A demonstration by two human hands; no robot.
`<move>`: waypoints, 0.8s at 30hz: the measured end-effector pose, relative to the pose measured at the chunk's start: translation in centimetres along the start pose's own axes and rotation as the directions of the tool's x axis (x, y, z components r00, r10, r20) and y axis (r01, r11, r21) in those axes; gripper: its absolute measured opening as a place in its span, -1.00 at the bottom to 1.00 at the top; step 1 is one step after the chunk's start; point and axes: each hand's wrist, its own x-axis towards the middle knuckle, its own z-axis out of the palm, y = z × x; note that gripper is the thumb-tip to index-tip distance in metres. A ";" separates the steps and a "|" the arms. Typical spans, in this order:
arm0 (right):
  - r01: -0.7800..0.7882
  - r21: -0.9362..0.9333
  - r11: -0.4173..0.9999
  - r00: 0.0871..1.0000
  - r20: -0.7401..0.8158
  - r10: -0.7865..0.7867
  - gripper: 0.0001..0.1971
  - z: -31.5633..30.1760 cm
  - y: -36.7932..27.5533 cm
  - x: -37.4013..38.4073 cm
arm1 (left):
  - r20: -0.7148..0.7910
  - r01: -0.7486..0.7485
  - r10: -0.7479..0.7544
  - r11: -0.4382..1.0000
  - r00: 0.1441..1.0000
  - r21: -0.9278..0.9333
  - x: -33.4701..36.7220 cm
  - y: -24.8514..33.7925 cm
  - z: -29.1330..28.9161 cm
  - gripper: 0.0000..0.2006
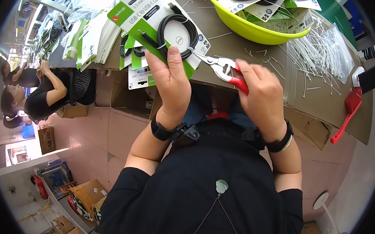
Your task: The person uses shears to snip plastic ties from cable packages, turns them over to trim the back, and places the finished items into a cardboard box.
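The left hand [172, 84] grips the near edge of a green-and-white packaging card [148, 26] with a coiled black cable [161, 34] on its front. The right hand [262, 89] is wrapped around red-handled cutting pliers [218, 67], their tips at the right side of the coil. Beyond, on the brown surface [230, 44], a yellow-green basin [244, 30] holds more carded cables; white cable ties [314, 52] lie heaped to the right.

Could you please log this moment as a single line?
Left hand: holds carded black cable | right hand: grips red-handled pliers, tips near the cable | nearby: yellow-green basin, loose white ties
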 end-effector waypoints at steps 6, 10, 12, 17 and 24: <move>-0.020 0.620 0.784 0.997 -0.048 0.064 -0.63 0.5 0.0 1.1 | 0.009 0.179 -0.183 0.951 0.983 -0.254 -0.1 0.3 0.5 -0.65; -0.103 0.727 0.678 0.969 -0.081 0.234 -0.68 1.4 -1.4 2.7 | 0.071 0.227 -0.216 0.909 0.974 -0.349 -0.3 0.5 1.2 -0.64; -0.054 0.700 0.712 0.963 -0.151 0.222 -0.69 1.9 -2.2 3.1 | 0.096 0.247 -0.228 0.906 0.969 -0.345 -0.6 0.7 1.5 -0.64; -0.103 0.679 0.727 0.941 -0.171 0.293 -0.72 2.9 -2.8 3.4 | 0.136 0.088 -0.055 0.964 0.989 -0.252 -1.2 0.4 2.2 -0.63; -0.076 0.883 0.463 0.881 -0.158 0.446 -0.77 3.6 -3.3 3.6 | 0.146 -0.177 0.196 0.975 0.970 -0.134 -1.6 0.3 2.7 -0.60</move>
